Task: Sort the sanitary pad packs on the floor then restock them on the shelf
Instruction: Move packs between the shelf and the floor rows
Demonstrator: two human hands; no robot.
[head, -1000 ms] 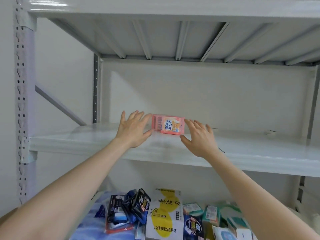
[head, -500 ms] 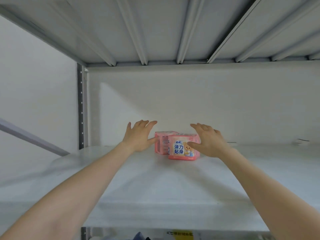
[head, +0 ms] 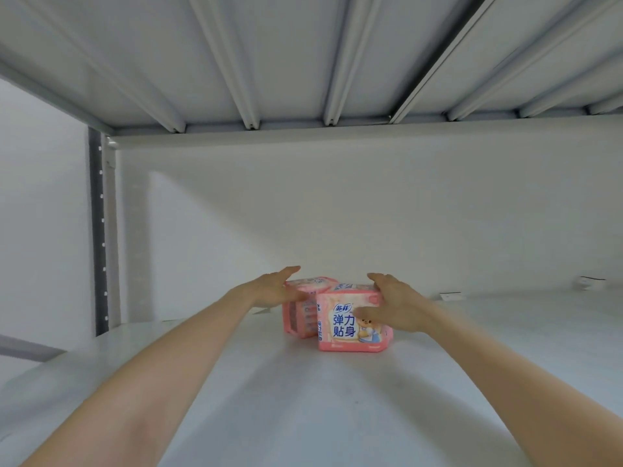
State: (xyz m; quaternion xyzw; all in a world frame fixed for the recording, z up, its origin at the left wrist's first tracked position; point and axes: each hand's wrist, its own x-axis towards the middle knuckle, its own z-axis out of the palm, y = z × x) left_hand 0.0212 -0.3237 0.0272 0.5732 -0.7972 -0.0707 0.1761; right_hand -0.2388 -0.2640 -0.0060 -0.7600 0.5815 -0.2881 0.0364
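Note:
Two pink sanitary pad packs stand on the white shelf board (head: 303,409), near its back wall. The front pack (head: 344,332) shows blue Chinese lettering and a cartoon bear. The rear pack (head: 298,315) is turned sideways just behind and left of it. My left hand (head: 273,289) rests flat against the rear pack's left top side, fingers straight. My right hand (head: 396,306) cups the front pack's right side, with the thumb lying across its printed face.
The ribbed underside of the upper shelf (head: 303,62) hangs close overhead. A perforated grey upright (head: 101,230) stands at the back left. A small white label (head: 590,283) lies at the far right of the board, and a thin tag (head: 450,294) sits beside my right hand.
The view has risen to shelf level, so the packs on the floor have dropped out of sight. Both hands have closed in against the two pink packs, which now sit deeper on the shelf.

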